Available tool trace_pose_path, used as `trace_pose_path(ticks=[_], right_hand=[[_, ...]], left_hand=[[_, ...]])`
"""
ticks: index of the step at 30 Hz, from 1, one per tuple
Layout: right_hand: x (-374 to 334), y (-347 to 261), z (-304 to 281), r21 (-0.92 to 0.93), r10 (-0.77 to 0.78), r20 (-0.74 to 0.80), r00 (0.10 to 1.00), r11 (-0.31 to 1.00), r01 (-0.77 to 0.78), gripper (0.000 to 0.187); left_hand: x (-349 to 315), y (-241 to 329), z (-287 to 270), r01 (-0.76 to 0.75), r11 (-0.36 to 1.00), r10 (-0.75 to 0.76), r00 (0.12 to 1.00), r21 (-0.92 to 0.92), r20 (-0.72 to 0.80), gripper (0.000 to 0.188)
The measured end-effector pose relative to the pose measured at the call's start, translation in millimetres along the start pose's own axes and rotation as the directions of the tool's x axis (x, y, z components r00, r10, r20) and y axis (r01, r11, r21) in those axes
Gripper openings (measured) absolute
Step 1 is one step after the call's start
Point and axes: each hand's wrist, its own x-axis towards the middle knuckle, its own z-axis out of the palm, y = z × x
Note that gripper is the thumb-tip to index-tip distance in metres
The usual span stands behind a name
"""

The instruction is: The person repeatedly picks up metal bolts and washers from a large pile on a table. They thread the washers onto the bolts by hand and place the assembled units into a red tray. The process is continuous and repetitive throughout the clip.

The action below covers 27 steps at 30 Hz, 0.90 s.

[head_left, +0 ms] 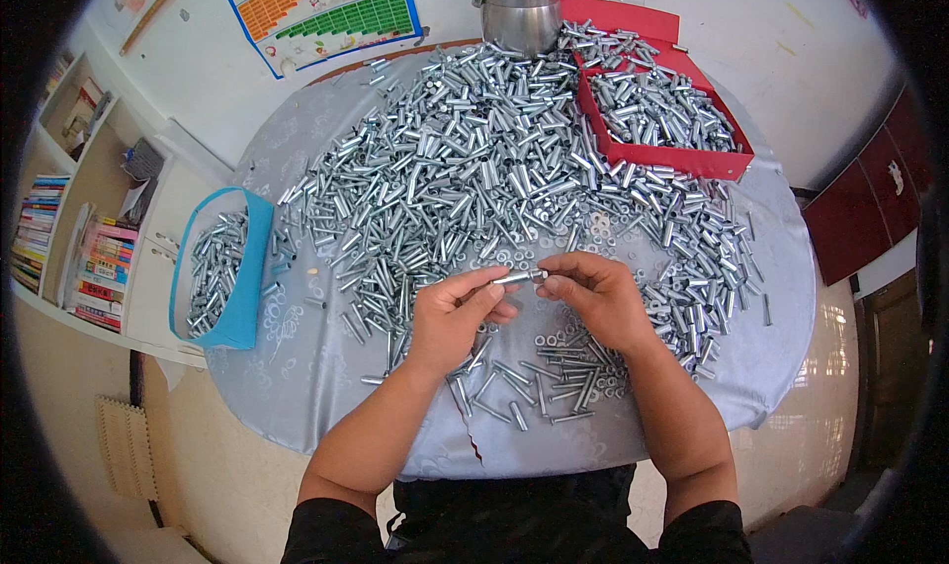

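Above the near middle of the table, both hands meet at one silvery expansion bolt (512, 278), which lies almost level between them. My left hand (445, 317) pinches its left part between thumb and fingers. At its right end, the thumb and index finger of my right hand (601, 299) close on what looks like a nut or washer (538, 276); the fingertips partly hide it. Loose bolts (539, 391) and several small washers (552, 342) lie on the cloth below the hands. Beyond them spreads a large heap of metal sleeves and bolts (474, 159).
A blue fabric bin (253, 277) with metal pieces stands at the left table edge. At the far right, an open red box (682, 161) holds more pieces. A steel canister (521, 18) stands at the back. The cloth-covered round table (267, 386) has a bookshelf (74, 198) to its left.
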Motion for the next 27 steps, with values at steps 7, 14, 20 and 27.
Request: trace_pose_path(ticks=[7,14,20,27], right_hand=[[0,0,0,-0.005,-0.022,0.032,0.999,1.0,0.022,0.021],[-2,-5,-1,-0.208,0.14,0.004,0.99,0.969,-0.136,0.025],[0,-1,6,-0.178,-0.181,-0.124,0.976,0.971,0.158,0.026],[-3,-2,-6,-0.219,0.013,-0.031,0.999,0.976,-0.02,0.026]], left_hand=[[-1,-3,0,-0.033,0.998,0.031,0.999,0.061,0.027,0.026],[-3,0,2,-0.015,0.997,0.011,0.999,0.08,0.051,0.025],[-3,1,3,-0.003,0.999,0.002,0.999,0.036,0.037,0.024],[-4,3,5,-0.007,0.999,0.004,0.998,0.051,0.066,0.024]])
